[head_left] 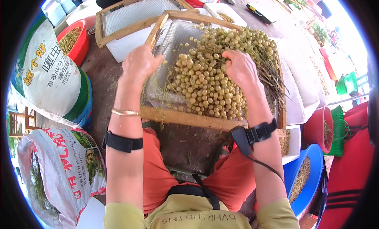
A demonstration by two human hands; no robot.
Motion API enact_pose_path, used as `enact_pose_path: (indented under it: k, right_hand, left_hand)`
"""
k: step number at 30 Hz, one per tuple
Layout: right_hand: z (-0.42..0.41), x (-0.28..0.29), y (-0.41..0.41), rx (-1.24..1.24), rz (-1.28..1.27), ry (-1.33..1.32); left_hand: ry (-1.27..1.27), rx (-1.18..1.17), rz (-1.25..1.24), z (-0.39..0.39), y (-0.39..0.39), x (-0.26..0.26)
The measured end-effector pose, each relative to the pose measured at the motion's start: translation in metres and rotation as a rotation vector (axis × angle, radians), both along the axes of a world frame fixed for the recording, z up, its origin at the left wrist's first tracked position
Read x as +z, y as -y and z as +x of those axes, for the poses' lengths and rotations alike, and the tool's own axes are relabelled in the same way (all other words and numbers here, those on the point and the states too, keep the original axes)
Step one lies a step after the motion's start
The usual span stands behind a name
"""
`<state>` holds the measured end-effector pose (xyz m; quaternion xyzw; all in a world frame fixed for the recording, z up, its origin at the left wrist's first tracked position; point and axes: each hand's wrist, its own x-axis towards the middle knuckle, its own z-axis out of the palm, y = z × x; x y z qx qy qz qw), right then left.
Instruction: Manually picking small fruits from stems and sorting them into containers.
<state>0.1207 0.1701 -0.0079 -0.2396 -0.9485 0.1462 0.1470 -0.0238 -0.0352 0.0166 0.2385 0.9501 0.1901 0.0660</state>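
Observation:
A wooden-framed wire mesh screen (189, 117) lies before me, over a pale tray-like container. Heaped on its middle and right is a pile of small round yellow-green fruits (207, 87). Many sit on thin stems, and a bundle of bare brown stems (271, 78) lies along the right side. My right hand (241, 67) touches the pile with its fingers bent; what lies under the fingertips is hidden. My left hand (140, 64) hovers by the screen's left rail, its fingers curled and thumb pointing right. Whether it pinches anything is unclear; thin green stem bits (161, 101) hang below it.
A second framed screen (142, 14) stands beyond. Printed woven sacks, one upright (56, 72) and one gaping with stems (65, 167), stand left, near a red basin of fruits (84, 45). At right are a blue basin (314, 164), a white foam box (294, 143) and someone's red clothing (349, 169).

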Motion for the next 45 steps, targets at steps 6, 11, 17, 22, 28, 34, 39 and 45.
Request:
enact_pose_path:
  k: [6,11,17,22,28,34,39,45]
  right_hand:
    - [0.003,-0.005,-0.018,-0.086,-0.063,0.403]
    - [0.016,-0.005,-0.037,-0.067,-0.327,0.285]
    - [0.015,0.035,-0.027,0.002,-0.139,0.296]
    - [0.005,0.036,-0.03,-0.041,0.025,0.362]
    - [0.014,0.105,-0.054,0.104,0.133,0.191]
    - [0.028,0.147,-0.051,0.381,0.313,0.243]
    - [0.024,0.155,-0.013,0.429,0.627,0.338]
    - [0.017,0.147,-0.001,0.465,0.822,0.039]
  left_hand:
    - [0.022,-0.204,-0.251,0.014,-0.003,-0.011]
    - [-0.166,-0.218,-0.407,0.007,-0.013,-0.047]
    - [-0.044,-0.249,-0.293,0.004,-0.006,-0.04]
    - [-0.07,-0.216,-0.317,0.02,-0.017,-0.04]
    - [-0.137,-0.262,-0.4,0.006,-0.012,-0.047]
    - [-0.293,-0.154,0.098,0.023,-0.017,-0.01]
    - [-0.487,-0.584,0.729,0.07,-0.066,0.011]
    - [-0.02,-0.636,0.532,0.066,-0.099,0.018]
